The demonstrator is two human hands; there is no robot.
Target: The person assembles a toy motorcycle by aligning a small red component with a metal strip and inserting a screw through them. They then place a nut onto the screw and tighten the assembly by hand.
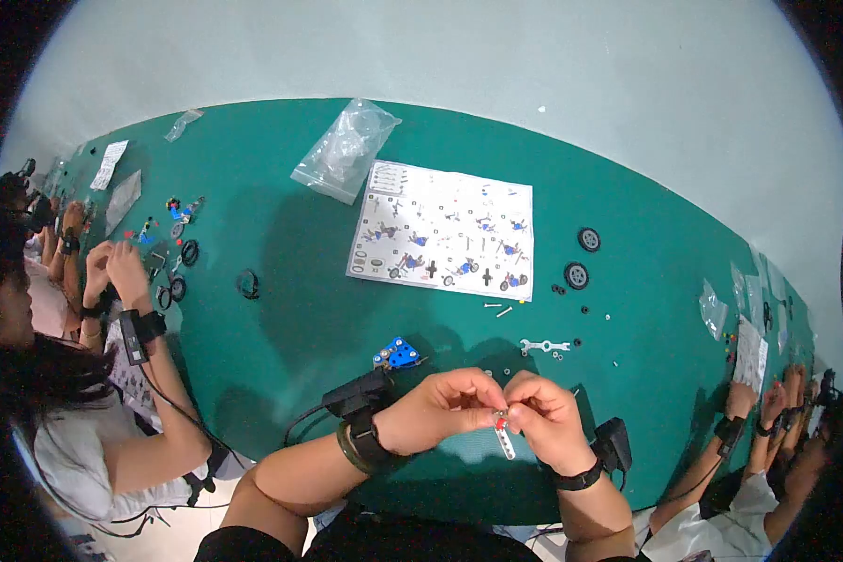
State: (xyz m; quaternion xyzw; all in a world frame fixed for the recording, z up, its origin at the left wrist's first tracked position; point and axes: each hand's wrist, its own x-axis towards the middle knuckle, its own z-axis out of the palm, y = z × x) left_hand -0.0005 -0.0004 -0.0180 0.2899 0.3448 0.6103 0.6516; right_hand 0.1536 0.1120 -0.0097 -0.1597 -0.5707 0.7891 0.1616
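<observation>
Above the green table [646, 393], our left hand [443, 412] and right hand [550, 426] pinch a pale perforated strip [507, 444]

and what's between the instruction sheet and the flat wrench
In the head view, two slim screw-like pieces lie on the green tabletop between the instruction sheet and the flat wrench.

Shared workroom, long green table [244, 178], printed assembly diagrams [445, 234], loose wheels [577, 275], people [112, 459] seated alongside
</observation>
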